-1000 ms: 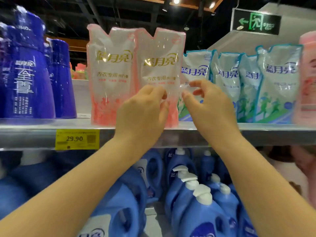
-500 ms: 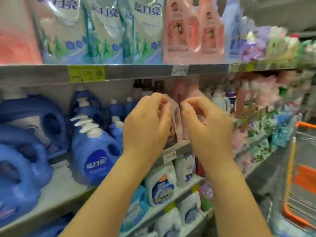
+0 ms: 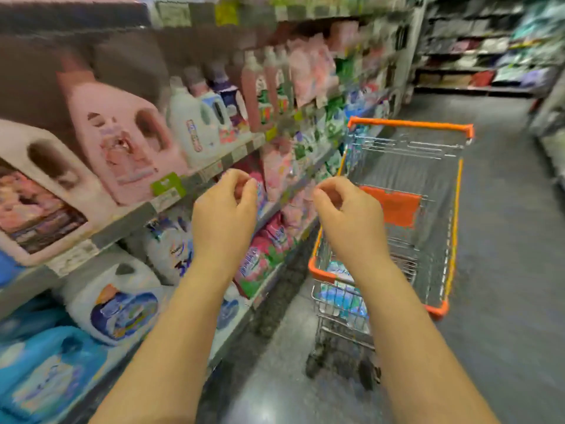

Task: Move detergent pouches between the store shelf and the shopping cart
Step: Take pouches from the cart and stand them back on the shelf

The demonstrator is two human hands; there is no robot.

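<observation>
Both bare arms reach up from the bottom edge into the middle of the frame. The left hand is held in front of the long grey store shelf. Its fingers are curled in toward the thumb, and nothing shows in its grip. The right hand is just to the right of it, apart from it, over the near left rim of the cart. It is curled the same way and also holds nothing that can be seen. Motion blur softens both sets of fingertips.

The orange-rimmed wire shopping cart stands on the grey speckled floor, right of centre and close beside the shelving. Blue-and-white soft detergent pouches lie in the bottom of its near end, seen through the wires below the right wrist. An orange plastic flap hangs inside the basket, further along.

The shelving fills the left half of the frame. Large pink plastic jugs with handle holes stand at the upper left, and a white handled bottle stands to their right. On the level below, pink-and-green soft pouches lean in a row just behind the left forearm. A white jug with a blue label is at the lower left, with blue jugs under it in the corner. More stocked shelves sit at the upper right, too blurred to read.
</observation>
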